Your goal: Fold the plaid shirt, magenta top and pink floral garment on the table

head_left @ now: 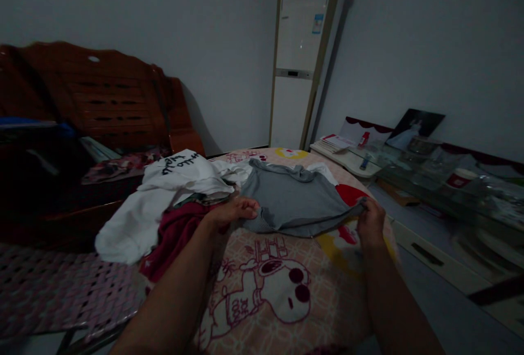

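A grey shirt is stretched out over the patterned cloth of a round table. My left hand pinches the shirt's near left edge, fingers closed on the fabric. At the near right corner, my right hand grips the shirt too, pulling that corner out to the side. Beside my left forearm lies a pile of clothes: a white garment with black lettering on top, and a dark red garment under it. Some white fabric shows behind the grey shirt.
On the left are a wooden bench and a pink woven seat. A glass-topped cabinet with a paper cup and a photo runs along the right. A tall white air conditioner stands in the corner.
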A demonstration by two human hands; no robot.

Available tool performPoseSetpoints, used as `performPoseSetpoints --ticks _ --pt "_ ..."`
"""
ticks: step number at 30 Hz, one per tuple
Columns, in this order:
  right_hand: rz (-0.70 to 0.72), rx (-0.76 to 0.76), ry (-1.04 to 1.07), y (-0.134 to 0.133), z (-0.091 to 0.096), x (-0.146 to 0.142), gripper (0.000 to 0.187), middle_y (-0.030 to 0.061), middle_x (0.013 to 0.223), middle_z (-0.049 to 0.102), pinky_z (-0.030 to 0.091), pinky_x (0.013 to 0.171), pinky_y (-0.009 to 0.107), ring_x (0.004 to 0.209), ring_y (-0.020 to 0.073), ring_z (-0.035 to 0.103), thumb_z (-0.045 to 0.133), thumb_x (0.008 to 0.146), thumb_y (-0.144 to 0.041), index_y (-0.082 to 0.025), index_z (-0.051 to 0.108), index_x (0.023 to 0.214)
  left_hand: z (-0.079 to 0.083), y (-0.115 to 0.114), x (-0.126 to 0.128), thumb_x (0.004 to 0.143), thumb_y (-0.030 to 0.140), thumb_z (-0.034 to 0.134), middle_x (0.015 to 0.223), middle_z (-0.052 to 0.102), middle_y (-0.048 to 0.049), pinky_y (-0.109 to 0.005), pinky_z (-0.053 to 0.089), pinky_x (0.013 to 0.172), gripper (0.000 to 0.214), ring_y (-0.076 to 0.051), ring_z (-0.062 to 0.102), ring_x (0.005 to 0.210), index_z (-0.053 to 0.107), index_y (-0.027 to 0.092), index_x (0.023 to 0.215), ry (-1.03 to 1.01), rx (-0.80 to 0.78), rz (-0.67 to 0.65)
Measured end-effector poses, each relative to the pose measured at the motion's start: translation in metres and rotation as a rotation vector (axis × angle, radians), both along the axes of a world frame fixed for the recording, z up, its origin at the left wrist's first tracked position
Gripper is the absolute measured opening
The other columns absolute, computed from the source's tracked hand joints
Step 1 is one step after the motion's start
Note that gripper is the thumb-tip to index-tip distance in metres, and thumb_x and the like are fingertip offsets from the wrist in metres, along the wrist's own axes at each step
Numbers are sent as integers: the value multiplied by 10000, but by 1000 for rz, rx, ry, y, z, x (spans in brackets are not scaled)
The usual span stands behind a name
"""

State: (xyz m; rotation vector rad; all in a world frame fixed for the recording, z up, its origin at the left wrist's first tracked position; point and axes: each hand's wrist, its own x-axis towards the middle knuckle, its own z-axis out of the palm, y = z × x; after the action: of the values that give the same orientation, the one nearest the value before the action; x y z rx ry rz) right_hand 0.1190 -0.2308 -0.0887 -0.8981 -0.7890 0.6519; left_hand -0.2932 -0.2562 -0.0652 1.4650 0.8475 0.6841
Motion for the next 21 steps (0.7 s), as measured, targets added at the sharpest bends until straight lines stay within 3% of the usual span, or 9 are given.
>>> performPoseSetpoints --ticks 4,9,17,21 --pt "-107 47 -87 -1 4 -1 148 -56 517 461 359 488 233 501 97 434 576 637 -281 -190 530 531 -1 1 4 613 383 828 638 526 38 -198 271 543 341 -84 405 590 630 143 753 101 -35 -103" --pt "-95 -26 -200 -4 6 10 135 -12 559 579 415 547 259 564 138 523 596 598 -310 -186 625 553 1 3 -1 596 386 833 603 548 30 -206 300 507 323 -94 418 542 661 155 740 157 -87 -195" --pt "244 -378 -644 -24 12 24 237 3 493 591 326 453 258 483 149 492 625 618 -414 -203 635 512 5 0 -2 604 347 836 569 601 8 -225 353 497 216 -119 474 506 714 175 653 280 -24 -283" --pt "324 -508 -702 -27 12 22 437 11 403 543 317 412 247 386 130 463 639 667 -593 -171 664 555 5 -4 -3 704 482 774 549 632 -37 -245 355 433 322 -129 487 414 730 166 662 370 -111 -323"
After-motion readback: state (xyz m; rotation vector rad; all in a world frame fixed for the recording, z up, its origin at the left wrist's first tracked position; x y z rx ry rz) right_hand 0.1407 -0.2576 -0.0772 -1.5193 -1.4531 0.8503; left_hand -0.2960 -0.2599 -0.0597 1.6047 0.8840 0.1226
